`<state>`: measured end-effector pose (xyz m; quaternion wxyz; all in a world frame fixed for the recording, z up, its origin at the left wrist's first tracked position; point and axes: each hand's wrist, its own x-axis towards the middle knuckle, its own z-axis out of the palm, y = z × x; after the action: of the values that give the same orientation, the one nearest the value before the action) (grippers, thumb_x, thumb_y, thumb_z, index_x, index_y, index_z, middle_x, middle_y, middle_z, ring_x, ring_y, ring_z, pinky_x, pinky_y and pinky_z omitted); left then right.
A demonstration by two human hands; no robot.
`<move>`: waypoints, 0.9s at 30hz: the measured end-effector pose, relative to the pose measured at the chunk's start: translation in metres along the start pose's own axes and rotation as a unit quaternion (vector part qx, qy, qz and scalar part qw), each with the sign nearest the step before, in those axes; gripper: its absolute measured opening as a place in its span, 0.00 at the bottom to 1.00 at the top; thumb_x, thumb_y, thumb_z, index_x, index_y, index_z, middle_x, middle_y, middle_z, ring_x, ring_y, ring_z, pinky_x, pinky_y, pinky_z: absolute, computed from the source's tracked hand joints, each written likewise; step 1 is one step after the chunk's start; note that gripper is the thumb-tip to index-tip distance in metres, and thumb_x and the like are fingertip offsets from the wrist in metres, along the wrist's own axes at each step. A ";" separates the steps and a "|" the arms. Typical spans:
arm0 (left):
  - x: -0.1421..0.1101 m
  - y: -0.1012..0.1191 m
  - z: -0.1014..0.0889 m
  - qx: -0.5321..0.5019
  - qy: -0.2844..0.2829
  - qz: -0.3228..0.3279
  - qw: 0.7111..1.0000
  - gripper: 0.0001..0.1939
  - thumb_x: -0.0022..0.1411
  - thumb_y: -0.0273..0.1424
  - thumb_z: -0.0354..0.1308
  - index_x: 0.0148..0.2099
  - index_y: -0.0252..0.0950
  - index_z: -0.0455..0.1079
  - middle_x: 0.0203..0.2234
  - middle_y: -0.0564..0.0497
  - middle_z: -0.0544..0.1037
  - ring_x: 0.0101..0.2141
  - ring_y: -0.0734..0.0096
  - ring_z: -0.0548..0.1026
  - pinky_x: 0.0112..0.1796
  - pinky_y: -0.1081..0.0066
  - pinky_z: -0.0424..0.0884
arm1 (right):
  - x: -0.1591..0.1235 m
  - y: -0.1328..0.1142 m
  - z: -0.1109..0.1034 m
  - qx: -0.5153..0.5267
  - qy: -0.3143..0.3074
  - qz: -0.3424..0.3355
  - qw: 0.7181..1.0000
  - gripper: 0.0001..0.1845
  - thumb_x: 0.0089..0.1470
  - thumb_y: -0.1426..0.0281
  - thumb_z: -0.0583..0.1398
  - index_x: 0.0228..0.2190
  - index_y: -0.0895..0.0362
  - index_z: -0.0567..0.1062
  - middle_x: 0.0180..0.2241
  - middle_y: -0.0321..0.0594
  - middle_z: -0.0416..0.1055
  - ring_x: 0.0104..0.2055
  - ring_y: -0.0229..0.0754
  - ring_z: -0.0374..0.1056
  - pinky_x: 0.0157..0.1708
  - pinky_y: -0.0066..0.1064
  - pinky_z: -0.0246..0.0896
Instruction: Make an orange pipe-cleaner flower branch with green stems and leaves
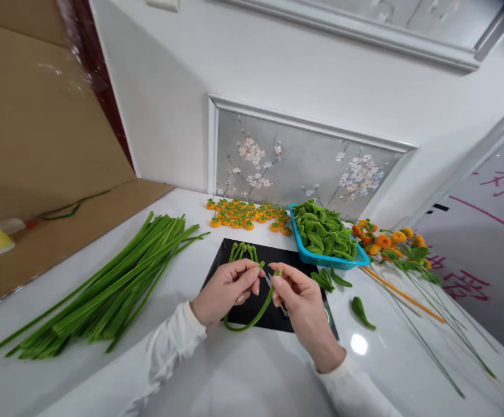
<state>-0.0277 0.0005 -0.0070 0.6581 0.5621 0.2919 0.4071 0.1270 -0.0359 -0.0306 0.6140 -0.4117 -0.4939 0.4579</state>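
Observation:
Above a black board (252,317), both hands pinch a green pipe cleaner (258,315) that sags between them in a U-shaped loop. My left hand (230,289) has one tip between thumb and fingers. The other end is gripped by my right hand (297,298), with the two tips close together but apart. Behind my left hand, several short green stems with knobbed tops (243,248) lie on the board. Scissors (269,279) rest on it too, mostly hidden by my right hand.
A large bundle of green pipe cleaners (117,289) spreads on the left. Orange flower pieces (238,214) line the wall. At right are a blue basket (334,262) of green leaves, loose leaves (361,311), orange flowers (384,240) and thin wires. Cardboard (39,127) stands far left.

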 end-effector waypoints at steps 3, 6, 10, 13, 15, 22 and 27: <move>0.000 -0.003 0.002 0.073 -0.034 0.028 0.996 0.12 0.62 0.36 0.55 0.31 0.33 0.67 0.20 0.56 0.69 0.16 0.85 0.58 0.17 0.81 0.52 | 0.001 -0.003 0.003 0.007 -0.008 -0.002 1.000 0.12 0.50 0.68 0.63 0.39 0.55 0.76 0.21 0.31 0.65 0.20 0.30 0.60 0.20 0.23 0.54; 0.001 -0.005 0.002 0.089 -0.064 0.035 0.993 0.13 0.63 0.37 0.53 0.30 0.34 0.64 0.21 0.56 0.71 0.17 0.84 0.59 0.18 0.80 0.54 | 0.001 -0.005 0.004 0.000 -0.033 -0.017 0.999 0.09 0.50 0.69 0.62 0.36 0.56 0.77 0.23 0.32 0.67 0.21 0.30 0.61 0.22 0.24 0.58; 0.000 -0.007 0.001 0.077 -0.058 0.019 0.995 0.11 0.63 0.38 0.53 0.34 0.35 0.62 0.20 0.57 0.73 0.14 0.84 0.59 0.16 0.80 0.53 | 0.001 -0.008 0.006 0.002 -0.063 -0.028 0.998 0.07 0.51 0.70 0.61 0.32 0.56 0.79 0.24 0.33 0.65 0.22 0.30 0.61 0.23 0.24 0.59; 0.000 -0.011 0.003 0.059 -0.050 0.005 0.997 0.11 0.62 0.39 0.53 0.35 0.37 0.59 0.19 0.58 0.72 0.13 0.84 0.59 0.16 0.80 0.52 | 0.000 -0.009 0.008 0.026 -0.073 -0.009 0.997 0.06 0.51 0.70 0.61 0.31 0.57 0.78 0.22 0.33 0.66 0.21 0.31 0.61 0.23 0.25 0.58; 0.000 -0.013 0.007 0.067 -0.058 0.007 0.996 0.11 0.62 0.39 0.52 0.34 0.37 0.59 0.19 0.57 0.72 0.15 0.82 0.61 0.17 0.79 0.55 | 0.000 -0.008 0.008 0.035 -0.066 -0.006 0.997 0.05 0.51 0.70 0.62 0.28 0.58 0.78 0.20 0.33 0.66 0.21 0.31 0.61 0.23 0.25 0.58; -0.001 0.036 -0.028 0.427 0.179 0.181 0.868 0.12 0.60 0.37 0.53 0.42 0.38 0.71 0.37 0.48 0.78 0.36 0.65 0.75 0.39 0.69 0.70 | -0.001 0.004 -0.007 0.033 0.067 0.007 0.997 0.11 0.53 0.62 0.61 0.32 0.58 0.74 0.20 0.32 0.65 0.22 0.32 0.59 0.22 0.24 0.55; -0.030 0.099 -0.132 0.626 0.353 0.002 0.696 0.15 0.55 0.35 0.55 0.42 0.33 0.73 0.37 0.43 0.81 0.38 0.59 0.77 0.43 0.64 0.68 | -0.005 0.004 -0.008 0.040 0.043 0.027 0.998 0.12 0.53 0.61 0.61 0.34 0.57 0.73 0.20 0.32 0.64 0.21 0.33 0.59 0.21 0.25 0.53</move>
<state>-0.1742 0.0445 0.0615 0.0024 0.6596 0.6891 0.3002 0.1336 -0.0405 -0.0367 0.6379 -0.4190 -0.4370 0.4759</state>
